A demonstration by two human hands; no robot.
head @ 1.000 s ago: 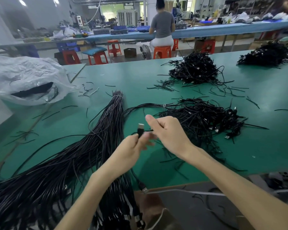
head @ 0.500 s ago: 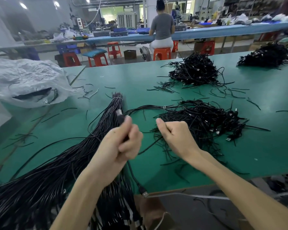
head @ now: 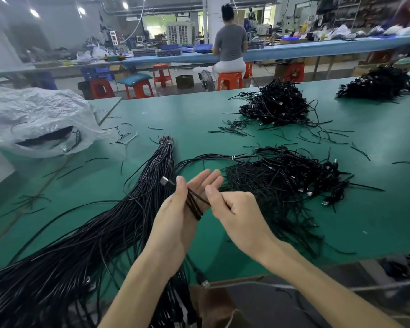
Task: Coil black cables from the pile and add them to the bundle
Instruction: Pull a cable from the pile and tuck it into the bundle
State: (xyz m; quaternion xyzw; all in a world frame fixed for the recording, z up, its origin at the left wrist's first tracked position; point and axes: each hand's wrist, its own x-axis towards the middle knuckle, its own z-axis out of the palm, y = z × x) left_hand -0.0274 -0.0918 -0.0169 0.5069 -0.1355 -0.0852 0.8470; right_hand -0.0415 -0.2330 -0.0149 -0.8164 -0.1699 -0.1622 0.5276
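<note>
Black cable gripped in left hand, pinched by right hand, near table edge

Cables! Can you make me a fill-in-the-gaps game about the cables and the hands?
1. The table is ____ in colour.
2. The cable is looped round the person's ____ hand.
3. The long bundle is tied near its far end with a ____ tie.
4. The right hand pinches the same ____.

Missing words: green; left; white; cable.
</note>
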